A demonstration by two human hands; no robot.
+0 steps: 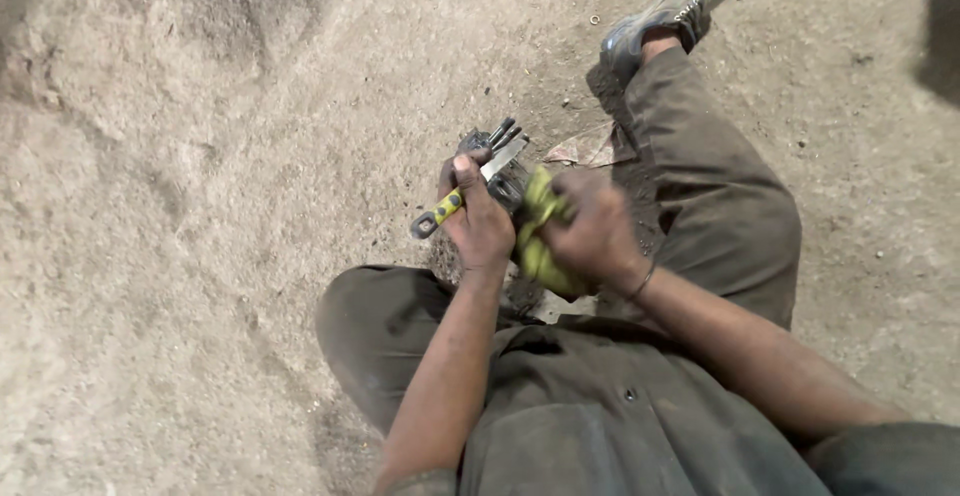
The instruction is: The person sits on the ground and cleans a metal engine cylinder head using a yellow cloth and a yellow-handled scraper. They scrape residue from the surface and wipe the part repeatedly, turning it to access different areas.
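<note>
A bundle of dark metal tools (pixel 497 161), including a yellow-handled adjustable wrench (pixel 452 204), is gripped in the closed left hand (pixel 478 218), long axis running from eight to two o'clock. At three o'clock, touching, a yellow cloth (pixel 540 241) is clutched in the right hand (pixel 592 231), above the sandy floor (pixel 180 236).
</note>
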